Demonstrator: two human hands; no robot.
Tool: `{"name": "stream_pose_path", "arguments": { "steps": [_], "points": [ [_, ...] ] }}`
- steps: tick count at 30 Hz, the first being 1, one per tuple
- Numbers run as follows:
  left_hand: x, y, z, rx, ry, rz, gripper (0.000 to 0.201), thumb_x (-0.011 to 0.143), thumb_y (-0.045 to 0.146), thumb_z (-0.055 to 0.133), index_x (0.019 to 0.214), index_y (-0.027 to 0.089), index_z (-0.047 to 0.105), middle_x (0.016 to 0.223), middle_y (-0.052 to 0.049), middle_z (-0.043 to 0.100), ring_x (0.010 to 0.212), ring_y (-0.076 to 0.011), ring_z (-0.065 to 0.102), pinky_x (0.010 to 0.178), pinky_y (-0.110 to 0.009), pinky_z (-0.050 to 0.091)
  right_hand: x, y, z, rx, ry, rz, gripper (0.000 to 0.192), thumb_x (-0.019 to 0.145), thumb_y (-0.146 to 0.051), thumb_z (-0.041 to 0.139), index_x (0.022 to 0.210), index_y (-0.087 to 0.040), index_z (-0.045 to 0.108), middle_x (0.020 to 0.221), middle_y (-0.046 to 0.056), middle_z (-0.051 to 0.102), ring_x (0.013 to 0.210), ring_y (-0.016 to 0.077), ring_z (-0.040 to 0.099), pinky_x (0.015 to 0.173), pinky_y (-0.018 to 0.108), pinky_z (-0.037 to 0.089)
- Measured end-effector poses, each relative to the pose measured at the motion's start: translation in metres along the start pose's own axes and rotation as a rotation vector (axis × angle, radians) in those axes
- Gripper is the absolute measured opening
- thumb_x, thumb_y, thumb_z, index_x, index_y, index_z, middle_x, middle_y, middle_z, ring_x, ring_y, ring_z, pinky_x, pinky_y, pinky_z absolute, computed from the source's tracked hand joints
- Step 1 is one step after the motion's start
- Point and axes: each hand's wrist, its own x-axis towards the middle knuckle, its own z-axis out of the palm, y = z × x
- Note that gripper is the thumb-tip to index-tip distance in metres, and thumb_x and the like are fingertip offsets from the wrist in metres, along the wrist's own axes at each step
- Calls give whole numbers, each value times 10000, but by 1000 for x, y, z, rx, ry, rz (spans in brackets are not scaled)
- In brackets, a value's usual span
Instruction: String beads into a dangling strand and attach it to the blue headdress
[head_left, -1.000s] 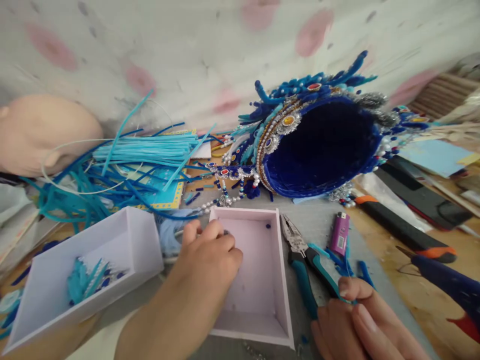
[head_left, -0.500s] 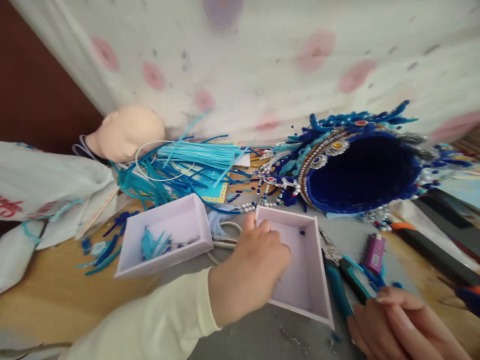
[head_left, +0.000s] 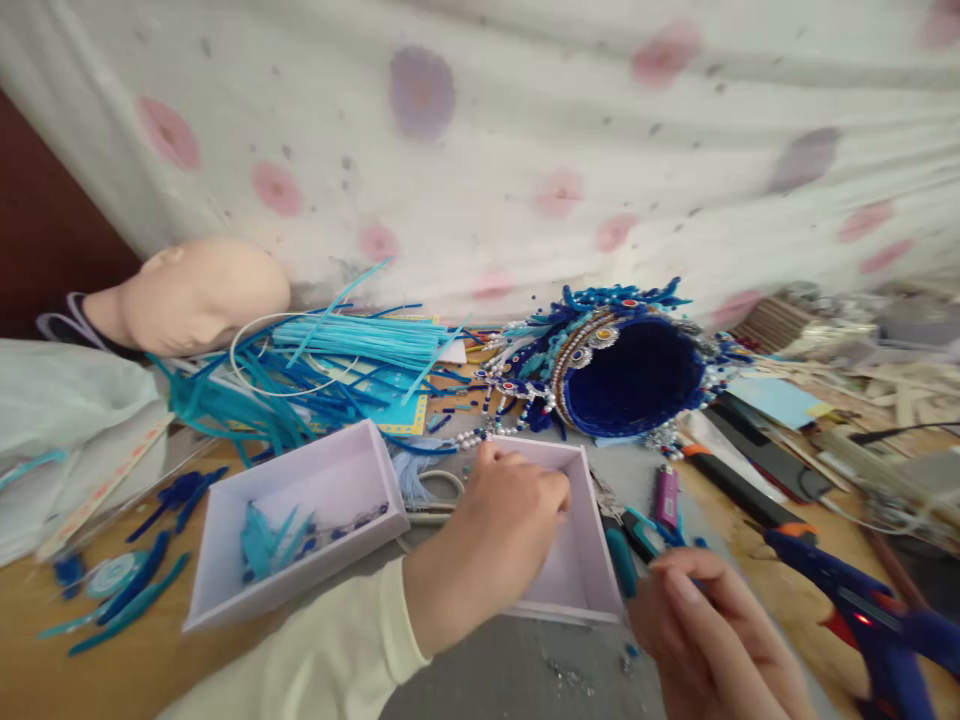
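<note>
My left hand [head_left: 499,530], in a cream sleeve, reaches over the right-hand lilac box [head_left: 592,560]. Its fingers are curled down into that box, and the fingertips are hidden, so whatever they pinch cannot be seen. At the lower right my right hand [head_left: 720,630] is closed, thumb against fingers. Anything between those fingers is too small or covered to name. Just beyond it lie pliers with teal handles [head_left: 621,560], a purple lighter [head_left: 666,495] and blue fuzzy pieces. The other lilac box [head_left: 292,530] holds light-blue pieces [head_left: 266,540] and small dark beads.
A blue beaded headdress [head_left: 592,370] lies on its side at the back. Bundled turquoise stems [head_left: 360,345] and a mannequin head [head_left: 202,290] are to its left. A blue glue gun [head_left: 847,590] with a red light rests at the right. Blue scraps [head_left: 135,580] lie at left.
The view has tilted up and swung right, bringing the glue gun and right-side clutter into sight. My left hand stays over the right-hand box; my right hand remains closed near the pliers.
</note>
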Motion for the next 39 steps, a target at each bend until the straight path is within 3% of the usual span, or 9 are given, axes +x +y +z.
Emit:
{"name": "stream_pose_path", "arguments": {
  "steps": [4,8,11,14,19,28,32,36,39],
  "points": [
    [3,-6,-39,-319,242,-87,133,816,108,633,849,200,723,884,-2,760,811,-161,676,780,-282,483,0,-14,19,93,-104,86,198,845,-375,717,838,-201,624,477,-81,379,437,62,301,452,168,310],
    [-2,-7,-75,-416,486,-195,85,783,265,717,838,209,749,836,5,759,787,-155,675,739,-235,499,14,-30,17,201,-217,68,187,736,-295,816,762,-204,654,660,4,690,628,110,608,608,185,491],
    [-6,-5,-82,-493,481,-257,120,780,265,727,854,173,748,856,-5,761,790,-141,667,752,-225,497,21,-36,10,287,-212,76,102,760,-248,792,762,-207,698,936,48,784,858,144,711,779,228,550],
    [-7,-3,-77,-544,437,-261,121,772,269,739,847,174,751,857,2,764,794,-142,669,752,-224,497,23,-36,6,338,-208,64,36,801,-231,743,788,-203,724,1022,54,783,942,152,721,863,247,551],
    [-7,-4,-71,-551,418,-233,132,770,302,748,840,189,748,833,22,759,766,-136,665,724,-214,478,23,-33,7,379,-224,86,57,829,-206,694,781,-207,726,1040,44,780,978,145,717,902,254,544],
    [-7,1,-79,-534,354,-216,201,819,354,678,737,173,705,728,8,730,681,-121,624,645,-202,429,22,-35,8,408,-189,99,96,850,-184,655,804,-189,739,1018,59,783,954,145,723,887,247,560],
    [-10,-3,-90,-489,446,-246,243,851,377,638,747,167,703,747,9,731,716,-122,627,686,-212,434,22,-36,8,435,-117,149,127,855,-155,635,780,-185,733,960,60,789,884,146,736,841,249,580],
    [-12,-6,-99,-519,586,-290,146,799,304,693,807,159,712,775,20,740,732,-119,640,677,-204,446,22,-37,6,463,-103,165,84,816,-136,667,761,-175,717,884,49,789,827,140,735,780,238,592],
    [-11,-9,-97,-556,565,-267,128,773,250,709,858,156,720,841,8,758,789,-130,668,712,-205,477,23,-37,5,489,-92,157,73,737,-119,735,772,-167,693,820,19,771,758,121,718,716,219,587]
  ]
}}
